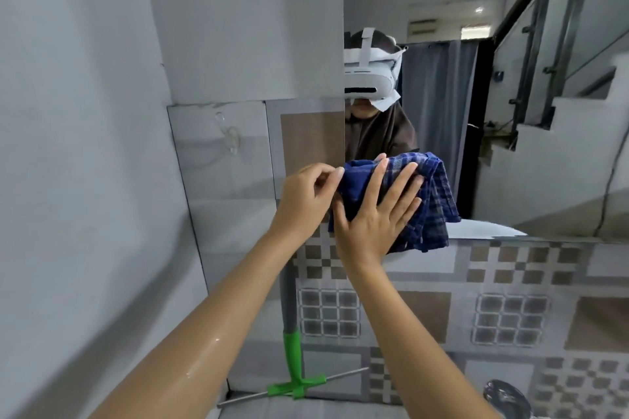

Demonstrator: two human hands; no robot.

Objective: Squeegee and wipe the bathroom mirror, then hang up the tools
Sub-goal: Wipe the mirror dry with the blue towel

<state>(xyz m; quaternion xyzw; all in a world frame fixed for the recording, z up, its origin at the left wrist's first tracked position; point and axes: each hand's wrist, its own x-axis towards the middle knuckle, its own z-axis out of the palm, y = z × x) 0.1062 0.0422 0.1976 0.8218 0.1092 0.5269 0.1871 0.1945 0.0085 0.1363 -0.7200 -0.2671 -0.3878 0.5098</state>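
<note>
A folded blue plaid cloth (427, 214) is pressed against the lower left corner of the mirror (442, 78). My right hand (371, 214) lies flat on the cloth with fingers spread. My left hand (306, 197) pinches the cloth's left edge, right at the mirror's left border. Below them a squeegee (293, 360) with a grey handle and green T-shaped head leans upright against the tiled wall, its bar low by the corner. The mirror reflects a person wearing a white headset.
Two clear hooks (229, 136) are stuck on the grey tile left of the mirror. Patterned brown and grey tiles (493, 299) cover the wall below the mirror. A plain grey wall (85, 146) closes the left side. A round metal fitting (507, 398) shows at the bottom right.
</note>
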